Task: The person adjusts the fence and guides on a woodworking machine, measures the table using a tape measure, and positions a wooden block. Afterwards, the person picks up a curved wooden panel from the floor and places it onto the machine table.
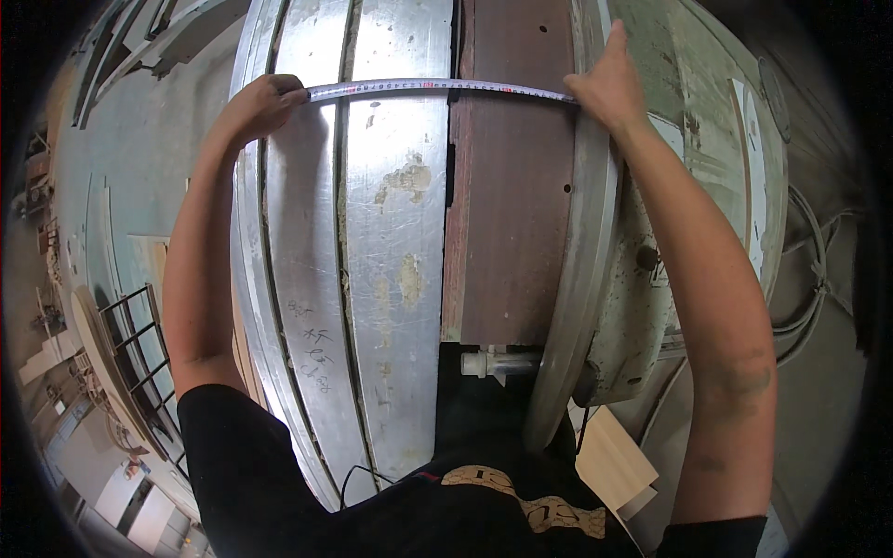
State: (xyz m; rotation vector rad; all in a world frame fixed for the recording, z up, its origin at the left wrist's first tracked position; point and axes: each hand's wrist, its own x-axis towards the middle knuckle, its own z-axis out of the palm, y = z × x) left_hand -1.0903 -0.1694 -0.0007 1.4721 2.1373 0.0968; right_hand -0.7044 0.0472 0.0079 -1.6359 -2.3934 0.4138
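Note:
A tape measure [400, 86] is stretched crosswise over a silver metal bed [391, 186] and a brown board [516, 205]. My left hand [270, 105], closed in a fist over the bed's left side, grips one end of the tape. Whether a case sits inside that fist is hidden. At the other end, my right hand [614, 88] holds the tape with its thumb against the raised metal rail [579, 214]. One finger of this hand points forward along the rail. The tape bows slightly, its printed face showing.
Two long grooves run along the bed. Below the board, a pale pipe fitting [476, 364] and a rod jut out. Right of the rail stands a worn green machine housing [642, 307], with grey cables [819, 270] beyond. A black rack [139, 344] lies at the left.

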